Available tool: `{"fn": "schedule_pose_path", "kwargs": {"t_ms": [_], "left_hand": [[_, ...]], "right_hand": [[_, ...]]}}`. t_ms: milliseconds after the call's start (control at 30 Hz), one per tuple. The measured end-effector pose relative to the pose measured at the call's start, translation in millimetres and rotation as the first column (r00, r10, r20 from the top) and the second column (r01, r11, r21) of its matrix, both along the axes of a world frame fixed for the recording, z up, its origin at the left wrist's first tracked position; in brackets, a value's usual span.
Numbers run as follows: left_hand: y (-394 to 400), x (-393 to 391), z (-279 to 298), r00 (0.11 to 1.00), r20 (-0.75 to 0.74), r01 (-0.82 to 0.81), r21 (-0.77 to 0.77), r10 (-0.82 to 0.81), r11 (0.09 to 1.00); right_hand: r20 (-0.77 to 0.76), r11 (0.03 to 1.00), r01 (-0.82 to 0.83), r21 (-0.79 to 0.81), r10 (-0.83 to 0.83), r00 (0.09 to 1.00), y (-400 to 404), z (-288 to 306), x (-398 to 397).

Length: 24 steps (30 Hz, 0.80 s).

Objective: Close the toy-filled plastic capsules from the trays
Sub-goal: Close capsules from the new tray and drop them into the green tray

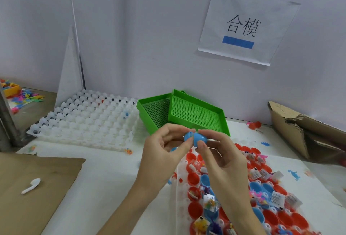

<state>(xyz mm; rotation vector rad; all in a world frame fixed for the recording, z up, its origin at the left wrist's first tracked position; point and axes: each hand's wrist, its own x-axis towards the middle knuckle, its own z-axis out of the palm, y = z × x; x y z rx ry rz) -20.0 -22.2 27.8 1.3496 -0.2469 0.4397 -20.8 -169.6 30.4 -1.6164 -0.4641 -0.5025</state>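
Note:
Both hands hold a blue plastic capsule (196, 137) in the air above the white table, in front of the green trays. My left hand (164, 152) pinches its left half between thumb and fingers. My right hand (219, 152) pinches the rounder right half. The two halves touch, with a seam showing between them. Below my right hand lies a clear tray (182, 188) holding several open red and blue capsule halves with small toys and paper slips in them.
Two green perforated trays (187, 111) sit behind the hands. A stack of clear capsule trays (88, 120) lies at the back left. Torn cardboard box (303, 131) at right, cardboard sheet (31, 188) with a white earbud (31, 185) at left. Loose toys lie scattered on the table.

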Motion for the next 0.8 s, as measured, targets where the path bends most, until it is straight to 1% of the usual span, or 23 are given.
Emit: {"fn": "schedule_pose_path", "kwargs": {"t_ms": [133, 233, 300, 400, 600, 733, 800], "left_hand": [[-0.2, -2.9, 0.4, 0.995, 0.023, 0.094, 0.028, -0.095, 0.995], [-0.4, -4.7, 2.8, 0.991, 0.054, 0.12, 0.081, -0.124, 0.99], [-1.7, -5.4, 3.4, 0.993, 0.079, 0.082, 0.114, -0.092, 0.99], [-3.8, -6.6, 4.3, 0.994, 0.101, 0.034, 0.12, -0.046, 0.992], [-3.1, -7.9, 6.1, 0.992, 0.121, 0.011, 0.108, -0.025, 0.994], [2.2, -7.1, 5.4, 0.986, 0.165, -0.053, 0.158, 0.027, 0.986], [2.3, -6.9, 3.9, 0.98, 0.185, -0.105, 0.175, 0.072, 0.979]], "right_hand": [[-0.004, 0.998, 0.019, 0.066, -0.019, 1.0, 0.6, 2.8, -1.9], [-0.015, 0.996, 0.026, 0.089, -0.025, 1.0, -0.9, 4.2, -1.9], [-0.019, 0.995, 0.022, 0.092, -0.02, 1.0, -1.0, 5.8, -2.5], [-0.023, 0.995, -0.012, 0.099, 0.015, 1.0, 0.3, 6.9, -3.9], [-0.02, 0.991, -0.067, 0.112, 0.07, 0.997, -2.7, 6.0, -2.1], [0.024, 0.994, -0.07, 0.081, 0.068, 0.997, -2.6, 3.4, -0.7], [0.058, 0.999, -0.039, 0.023, 0.038, 0.998, -2.6, 1.4, -1.5]]}}
